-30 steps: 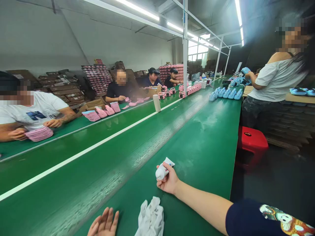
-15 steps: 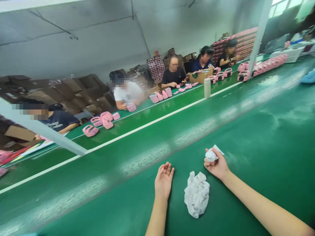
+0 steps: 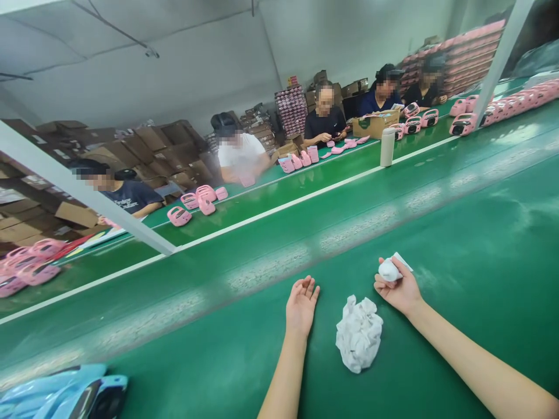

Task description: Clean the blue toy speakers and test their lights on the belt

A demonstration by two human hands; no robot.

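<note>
White squeeze tube is the main risk here: a hard squeeze could force paste out over the fingers, and a looser hold could let it slip and roll across the smooth green table. This view does not show whether its cap is on. The right grip is clenched around the tube's rounded body, with the flat crimped end sticking out beyond the fingers. The left grip is released, palm up with the fingers loosely spread, resting on the table and holding nothing.

Between the two grips, touching neither, lies a crumpled white rag. Well to the left of the left grip, a glossy pale blue shoe sits at the lower edge of the view. Beyond the grips, a white strip runs along a second green table. Past it stand a white flask, a cardboard box and scattered pink clogs. Co-workers sit along the far side, among them a person in a white shirt and a person in a dark top, with stacked cartons behind them.
</note>
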